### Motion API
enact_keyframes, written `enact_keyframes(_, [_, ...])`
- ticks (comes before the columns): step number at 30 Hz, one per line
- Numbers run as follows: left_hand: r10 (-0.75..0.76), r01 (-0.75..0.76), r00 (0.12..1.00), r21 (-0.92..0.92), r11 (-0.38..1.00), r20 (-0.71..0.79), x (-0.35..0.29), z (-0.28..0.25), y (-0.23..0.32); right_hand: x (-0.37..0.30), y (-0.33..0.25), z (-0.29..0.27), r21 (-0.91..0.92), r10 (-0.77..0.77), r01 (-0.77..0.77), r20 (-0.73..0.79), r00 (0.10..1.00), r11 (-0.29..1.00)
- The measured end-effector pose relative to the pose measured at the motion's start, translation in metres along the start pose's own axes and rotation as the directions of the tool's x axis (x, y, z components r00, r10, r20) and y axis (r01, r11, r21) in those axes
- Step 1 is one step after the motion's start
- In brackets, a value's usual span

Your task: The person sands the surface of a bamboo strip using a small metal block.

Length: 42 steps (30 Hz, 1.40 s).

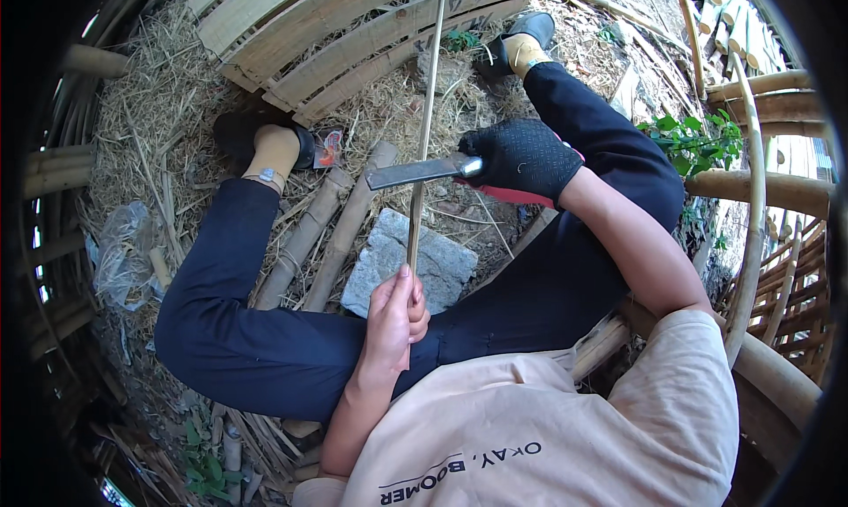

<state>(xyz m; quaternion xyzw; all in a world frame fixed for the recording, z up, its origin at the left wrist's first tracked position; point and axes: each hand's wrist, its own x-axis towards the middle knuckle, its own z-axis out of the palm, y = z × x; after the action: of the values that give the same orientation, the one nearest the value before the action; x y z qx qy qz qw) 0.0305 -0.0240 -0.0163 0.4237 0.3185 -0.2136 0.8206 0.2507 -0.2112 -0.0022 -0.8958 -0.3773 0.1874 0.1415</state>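
Note:
My bare left hand [397,317] is closed around the lower end of a long, thin bamboo strip [431,92], which rises away from me between my knees. My right hand [521,161], in a black textured glove with red on its palm side, grips a knife [413,172] with a flat, straight steel blade. The handle is hidden inside the glove. The blade lies across the strip a little beyond my left hand, its far end pointing left. Under the strip, a pale grey stone block [371,258] rests on the ground between my legs.
Two bamboo poles [305,229] lie left of the block. A wooden slatted panel [344,43] stands at the far side, above straw-covered ground. A clear plastic bag [128,251] is at the left. Bamboo rails [764,189], a leafy plant [698,143] and stacked bamboo [733,17] are at the right.

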Motion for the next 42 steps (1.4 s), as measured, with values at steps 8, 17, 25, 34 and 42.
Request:
enact_keyframes(8, [-0.037,0.039,0.998,-0.031,0.999,0.057,0.004,-0.003,-0.004,-0.003,-0.005,0.013,-0.097,0.082,-0.073,0.091,0.993,0.993])
enact_keyframes(17, [-0.006,0.005,1.000,0.025,1.000,0.023,0.008,-0.001,-0.004,0.018,0.041,0.002,-0.153,0.269,-0.282,-0.101,0.958,0.947])
enact_keyframes(25, [0.087,-0.075,0.992,0.122,0.990,-0.093,0.004,0.006,-0.009,0.013,0.037,-0.014,-0.074,0.296,-0.303,-0.092,0.951,0.950])
enact_keyframes(34, [0.264,-0.184,0.948,0.371,0.910,-0.177,0.011,0.001,-0.021,-0.008,-0.026,-0.001,-0.105,0.146,-0.128,0.190,0.971,0.986])
enact_keyframes(42, [0.393,-0.209,0.901,0.606,0.767,-0.186,0.018,-0.005,-0.030,-0.006,-0.022,0.003,-0.150,0.168,-0.142,0.182,0.969,0.979])
